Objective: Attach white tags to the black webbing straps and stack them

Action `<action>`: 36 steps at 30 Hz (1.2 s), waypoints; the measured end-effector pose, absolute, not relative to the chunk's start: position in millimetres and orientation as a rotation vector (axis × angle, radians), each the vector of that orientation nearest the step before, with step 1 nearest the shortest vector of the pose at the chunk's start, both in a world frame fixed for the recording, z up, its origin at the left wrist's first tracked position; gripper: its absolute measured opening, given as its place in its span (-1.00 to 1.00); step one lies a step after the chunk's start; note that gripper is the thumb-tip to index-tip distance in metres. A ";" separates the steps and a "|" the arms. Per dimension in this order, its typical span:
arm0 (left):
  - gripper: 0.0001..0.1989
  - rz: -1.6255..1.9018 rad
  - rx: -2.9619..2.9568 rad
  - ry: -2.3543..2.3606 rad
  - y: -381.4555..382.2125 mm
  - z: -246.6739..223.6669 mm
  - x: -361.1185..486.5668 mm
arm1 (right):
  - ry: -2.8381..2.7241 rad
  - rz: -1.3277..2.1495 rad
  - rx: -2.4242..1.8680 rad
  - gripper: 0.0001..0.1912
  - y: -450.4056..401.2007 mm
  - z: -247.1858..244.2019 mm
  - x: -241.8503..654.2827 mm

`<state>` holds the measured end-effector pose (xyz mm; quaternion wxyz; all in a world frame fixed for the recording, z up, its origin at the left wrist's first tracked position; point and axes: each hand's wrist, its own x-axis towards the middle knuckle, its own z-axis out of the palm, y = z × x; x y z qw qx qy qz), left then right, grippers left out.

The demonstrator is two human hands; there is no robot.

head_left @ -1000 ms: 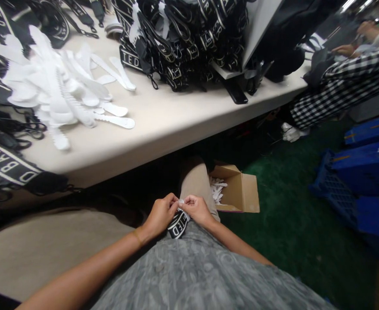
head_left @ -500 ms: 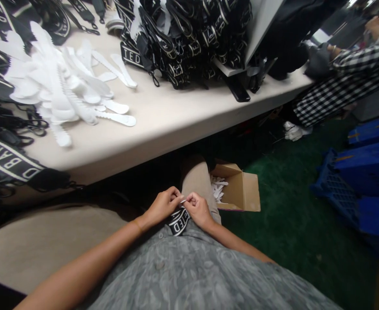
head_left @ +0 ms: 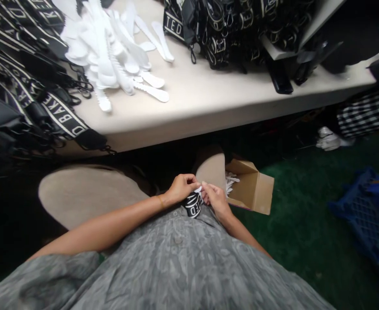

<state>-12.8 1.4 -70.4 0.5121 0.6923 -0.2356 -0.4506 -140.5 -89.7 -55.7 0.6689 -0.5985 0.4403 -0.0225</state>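
In my lap lies a black strap with white lettering (head_left: 193, 206), partly under my fingers. My left hand (head_left: 183, 188) pinches a small white piece (head_left: 198, 189) at the strap's upper end. Close beside it, my right hand (head_left: 213, 198) has its fingers bent together at the other side of the white piece; what they grip is too small to make out. On the table, a pile of white toothed strips (head_left: 112, 51) lies between lettered black straps (head_left: 57, 110) at the left and a heap of black straps (head_left: 222, 34) at the back.
The pale table (head_left: 196, 103) runs across in front of my knees. An open cardboard box (head_left: 246, 189) with white strips stands beside my right knee. Blue crates (head_left: 367, 215) are on the green floor at the right. A person's checkered sleeve (head_left: 370, 114) shows at the right edge.
The view has shifted, so the table and my hands appear further right and higher. More of the white piece shows between my fingers, and my hands are slightly further apart.
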 end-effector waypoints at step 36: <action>-0.87 -0.297 1.555 -0.169 -21.9 -23.5 73.1 | 0.533 -0.638 -2.296 -0.72 -117.7 -35.7 -12.5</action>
